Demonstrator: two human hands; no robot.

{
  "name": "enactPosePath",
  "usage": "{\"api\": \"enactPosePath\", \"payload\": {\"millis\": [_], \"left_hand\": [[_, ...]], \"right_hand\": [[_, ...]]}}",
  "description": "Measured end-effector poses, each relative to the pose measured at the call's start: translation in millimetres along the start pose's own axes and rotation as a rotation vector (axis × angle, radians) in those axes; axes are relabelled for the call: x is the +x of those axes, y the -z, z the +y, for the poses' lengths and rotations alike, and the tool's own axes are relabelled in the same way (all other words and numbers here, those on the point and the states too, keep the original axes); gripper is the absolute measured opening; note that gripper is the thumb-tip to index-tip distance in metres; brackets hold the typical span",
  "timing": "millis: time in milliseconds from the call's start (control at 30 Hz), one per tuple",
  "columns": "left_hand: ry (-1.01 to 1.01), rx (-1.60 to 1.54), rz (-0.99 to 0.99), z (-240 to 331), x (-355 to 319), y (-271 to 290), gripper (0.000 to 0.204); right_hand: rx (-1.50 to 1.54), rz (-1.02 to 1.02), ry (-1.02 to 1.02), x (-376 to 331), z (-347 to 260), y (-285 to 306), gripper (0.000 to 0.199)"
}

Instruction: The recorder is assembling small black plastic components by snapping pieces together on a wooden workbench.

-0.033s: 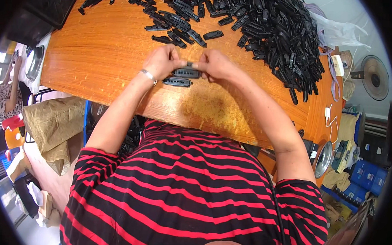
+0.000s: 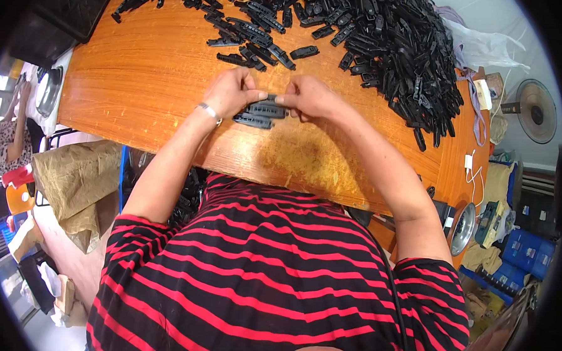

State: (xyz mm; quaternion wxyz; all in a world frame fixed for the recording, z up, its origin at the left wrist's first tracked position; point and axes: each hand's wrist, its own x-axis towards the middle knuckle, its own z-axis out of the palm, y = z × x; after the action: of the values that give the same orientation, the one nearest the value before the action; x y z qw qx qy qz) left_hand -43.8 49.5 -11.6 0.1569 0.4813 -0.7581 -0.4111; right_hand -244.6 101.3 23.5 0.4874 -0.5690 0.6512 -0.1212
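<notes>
My left hand [image 2: 232, 93], with a silver band on its wrist, pinches the left end of a small black plastic part [image 2: 272, 98]. At the part's other end, the thumb and fingers of my right hand [image 2: 310, 99] are closed on it. Just below lies a long dark plastic piece [image 2: 268, 110] with a row of slots, close against the held part. A second slotted piece [image 2: 252, 121] rests on the table nearer to me, slightly to the left. My fingertips hide the ends of the held part.
A large heap of black plastic parts [image 2: 387, 48] covers the far right of the wooden table [image 2: 140, 88]. Several loose ones [image 2: 256, 33] lie beyond my hands. Brown paper [image 2: 74, 173] hangs at the left, a fan [image 2: 538, 110] stands at the right, and another person [image 2: 10, 132] is far left.
Both hands have come slightly toward me with the held part, which now sits closer over the slotted piece. The two slotted pieces appear a little lower in view.
</notes>
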Motion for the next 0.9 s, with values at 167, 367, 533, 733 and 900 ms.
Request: {"api": "enactPosePath", "payload": {"millis": [167, 367, 533, 733, 900], "left_hand": [[-0.192, 0.346, 0.511, 8.9, -5.0, 21.5, 0.016], [-0.318, 0.435, 0.535, -16.9, 7.3, 23.7, 0.018], [-0.257, 0.403, 0.489, -15.1, 2.6, 22.7, 0.013], [-0.136, 0.322, 0.418, -15.2, -2.9, 21.6, 0.016], [-0.038, 0.129, 0.293, -5.2, -2.2, 18.6, 0.016]], "right_hand": [[-0.299, 0.359, 0.062, 0.6, -4.9, 26.9, 0.023], [-0.782, 0.734, 0.392, 43.5, 25.4, 37.7, 0.024], [-0.88, 0.673, 0.396, 32.5, 29.4, 40.8, 0.025], [-0.09, 0.42, 0.052, 2.3, 5.6, 26.3, 0.026], [0.015, 0.261, 0.33, 12.3, 18.8, 3.3, 0.022]]}}
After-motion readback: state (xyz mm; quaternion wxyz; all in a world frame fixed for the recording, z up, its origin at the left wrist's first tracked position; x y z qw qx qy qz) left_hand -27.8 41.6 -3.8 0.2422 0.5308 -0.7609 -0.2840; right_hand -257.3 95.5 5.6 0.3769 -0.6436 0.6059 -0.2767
